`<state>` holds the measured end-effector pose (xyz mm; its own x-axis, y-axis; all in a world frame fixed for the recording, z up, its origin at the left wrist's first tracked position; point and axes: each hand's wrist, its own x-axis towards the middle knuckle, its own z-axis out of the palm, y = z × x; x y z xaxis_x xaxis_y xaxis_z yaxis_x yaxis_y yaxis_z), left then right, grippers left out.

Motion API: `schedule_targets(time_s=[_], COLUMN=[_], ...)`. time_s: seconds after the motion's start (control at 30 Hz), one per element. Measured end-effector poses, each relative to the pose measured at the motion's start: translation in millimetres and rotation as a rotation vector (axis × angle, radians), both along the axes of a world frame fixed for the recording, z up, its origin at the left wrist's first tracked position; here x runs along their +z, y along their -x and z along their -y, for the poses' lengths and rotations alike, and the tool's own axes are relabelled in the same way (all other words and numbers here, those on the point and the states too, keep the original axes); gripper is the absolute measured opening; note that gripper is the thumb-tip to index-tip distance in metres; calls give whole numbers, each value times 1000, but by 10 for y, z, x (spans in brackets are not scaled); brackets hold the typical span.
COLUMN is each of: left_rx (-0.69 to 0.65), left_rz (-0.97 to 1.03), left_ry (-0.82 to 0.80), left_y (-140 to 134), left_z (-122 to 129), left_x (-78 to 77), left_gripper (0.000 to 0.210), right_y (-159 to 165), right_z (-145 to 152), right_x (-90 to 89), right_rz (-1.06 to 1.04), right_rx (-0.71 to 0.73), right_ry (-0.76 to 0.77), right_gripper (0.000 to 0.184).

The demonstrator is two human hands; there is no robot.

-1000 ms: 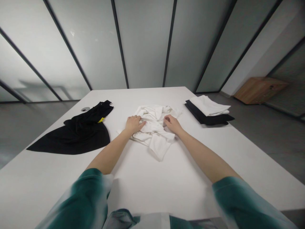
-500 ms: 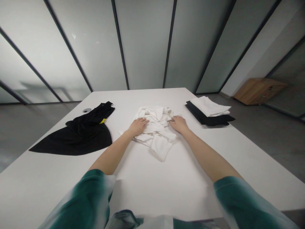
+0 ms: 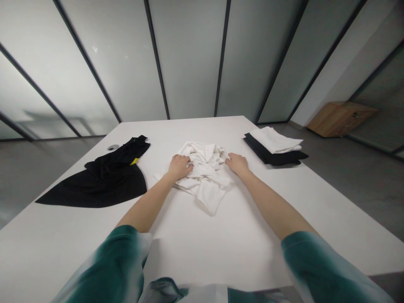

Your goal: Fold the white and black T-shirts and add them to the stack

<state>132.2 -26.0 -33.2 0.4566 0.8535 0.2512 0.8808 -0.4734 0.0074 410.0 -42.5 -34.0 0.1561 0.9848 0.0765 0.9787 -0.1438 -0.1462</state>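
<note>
A crumpled white garment [image 3: 206,168] lies in the middle of the table, its folds bunched and one corner trailing toward me. My left hand [image 3: 180,166] is at its left side with the fingers curled into the fabric. At the right edge, my right hand [image 3: 237,162] has its thumb and fingers closed on the cloth. The fingertips of both hands are partly hidden in or behind the folds.
A rumpled black garment [image 3: 107,185] with a yellow patch lies at the left. On the right, a folded white cloth [image 3: 273,139] rests on folded black cloth [image 3: 285,158]. The white table [image 3: 202,244] stands before frosted glass panels; a wooden cabinet [image 3: 341,118] is beyond.
Both hands have shifted slightly outward along the white garment, and their fingers are more curled at its sides. The view has turned a little.
</note>
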Motion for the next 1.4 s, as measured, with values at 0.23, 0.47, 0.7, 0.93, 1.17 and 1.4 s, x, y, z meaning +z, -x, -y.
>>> schedule_targets(time_s=[0.23, 0.47, 0.7, 0.93, 1.17, 1.4], left_rx=[14, -135, -263, -301, -253, -31], left_rz=[74, 190, 215, 288, 264, 300], left_ry=[-13, -72, 57, 40, 4, -145], left_y=[17, 15, -97, -304, -251, -161], left_z=[-23, 24, 96, 102, 35, -11], left_x=[-40, -34, -21, -39, -90, -19], left_gripper=[34, 49, 55, 48, 33, 35], right_y=[-117, 23, 182, 365, 262, -103], right_z=[-115, -155, -37, 37, 19, -154], right_x=[-143, -304, -204, -144, -214, -293], right_rz=[-276, -400, -404, -327, -301, -398], right_rx=[56, 486, 781, 848, 375, -11], right_ry=[-502, -593, -417, -365, -376, -526], right_gripper=[31, 31, 15, 17, 38, 25])
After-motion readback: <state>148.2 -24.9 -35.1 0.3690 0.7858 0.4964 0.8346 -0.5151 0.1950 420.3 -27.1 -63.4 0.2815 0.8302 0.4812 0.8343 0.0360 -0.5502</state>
